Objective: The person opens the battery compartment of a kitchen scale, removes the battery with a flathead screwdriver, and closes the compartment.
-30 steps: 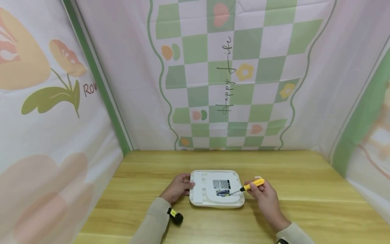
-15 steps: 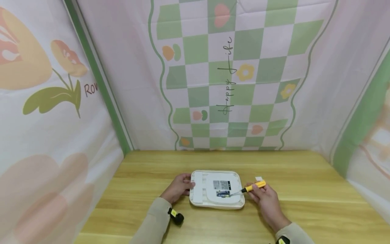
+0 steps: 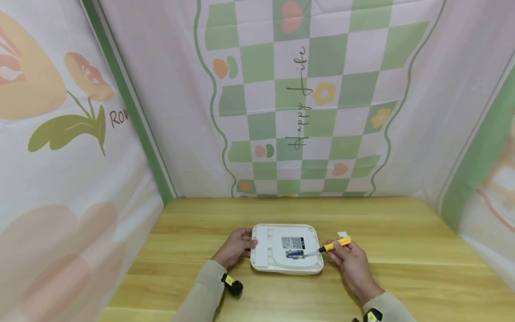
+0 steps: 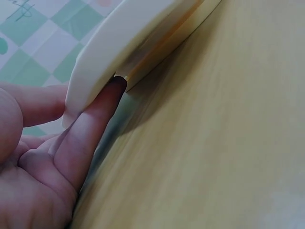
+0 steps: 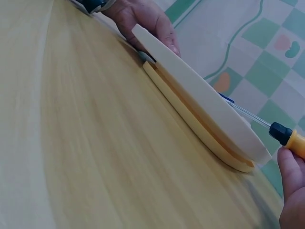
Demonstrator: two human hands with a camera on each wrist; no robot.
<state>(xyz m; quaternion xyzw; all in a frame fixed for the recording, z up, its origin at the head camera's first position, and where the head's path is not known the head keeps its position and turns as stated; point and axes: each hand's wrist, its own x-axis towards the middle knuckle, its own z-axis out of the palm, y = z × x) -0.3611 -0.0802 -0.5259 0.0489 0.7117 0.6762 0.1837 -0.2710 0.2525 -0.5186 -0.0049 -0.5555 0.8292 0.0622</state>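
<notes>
A white flat device with rounded corners, like a kitchen scale turned underside up, rests on the table. A printed label and a battery slot holding blue batteries show on its upper face. My left hand grips its left edge, thumb above and a finger underneath in the left wrist view. My right hand pinches the yellow handle of a screwdriver. Its metal shaft slants down leftward to the batteries, with the tip at or beside them; exact contact is too small to tell.
A small white piece shows just behind my right hand; whether it is held or lies on the table I cannot tell. The wooden table ends at a checked fabric wall. Printed cloth hangs along the left side.
The screwdriver and right hand have shifted slightly right, and more of the small white piece shows. My left hand and the white device stay nearly still.
</notes>
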